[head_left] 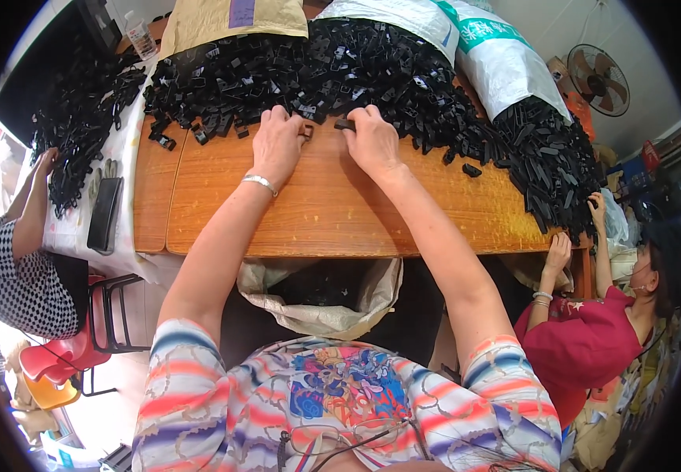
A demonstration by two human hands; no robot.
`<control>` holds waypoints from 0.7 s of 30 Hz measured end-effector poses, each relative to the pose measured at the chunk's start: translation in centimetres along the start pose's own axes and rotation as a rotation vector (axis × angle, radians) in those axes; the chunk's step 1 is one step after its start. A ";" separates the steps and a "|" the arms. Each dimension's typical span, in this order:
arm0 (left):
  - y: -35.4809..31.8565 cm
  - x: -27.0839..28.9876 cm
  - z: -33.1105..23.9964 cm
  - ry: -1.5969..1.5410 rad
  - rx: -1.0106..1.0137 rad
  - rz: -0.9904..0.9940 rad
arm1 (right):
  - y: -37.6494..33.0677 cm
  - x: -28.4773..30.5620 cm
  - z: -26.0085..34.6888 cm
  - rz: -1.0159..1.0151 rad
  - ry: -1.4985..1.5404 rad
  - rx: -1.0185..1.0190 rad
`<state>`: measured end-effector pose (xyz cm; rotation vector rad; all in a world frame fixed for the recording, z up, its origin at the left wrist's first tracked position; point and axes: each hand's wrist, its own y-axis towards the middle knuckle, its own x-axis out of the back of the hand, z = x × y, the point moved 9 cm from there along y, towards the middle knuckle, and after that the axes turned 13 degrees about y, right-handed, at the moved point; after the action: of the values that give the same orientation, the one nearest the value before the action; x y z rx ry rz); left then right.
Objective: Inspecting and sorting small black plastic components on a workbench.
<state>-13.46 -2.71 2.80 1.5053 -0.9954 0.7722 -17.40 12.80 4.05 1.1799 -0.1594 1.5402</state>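
Both my arms reach forward over the brown wooden table [293,220]. My left hand [277,145] is closed on a small black plastic part [307,132], which sticks out past the fingertips. A little to the right, my right hand [373,141] pinches another small black plastic piece [345,124]. The two hands are apart, at the near edge of a large pile of black plastic parts [356,71]. Their exact shape is too small to make out. A silver bracelet circles my left wrist.
An open woven sack [321,315] hangs below the table's front edge. Paper [230,23] and white [506,67] sacks lie behind the pile. A person in red [584,338] works at the right, another in checks [22,267] at the left. A dark case [105,214] lies left.
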 end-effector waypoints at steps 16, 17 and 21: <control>-9.3 -2.3 -3.2 -1.190 0.429 0.394 | -8.1 1.6 5.2 -0.001 0.777 -0.074; -10.0 -1.9 -4.0 -1.318 0.457 0.417 | -8.3 1.3 4.6 0.017 0.837 -0.153; -11.4 -1.1 -4.7 -1.654 0.570 0.436 | -9.2 1.3 4.3 0.046 0.891 -0.271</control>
<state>-3.44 2.39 -2.36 2.4497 -2.4947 -0.1626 -7.36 14.12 2.74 0.2143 0.1979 1.8751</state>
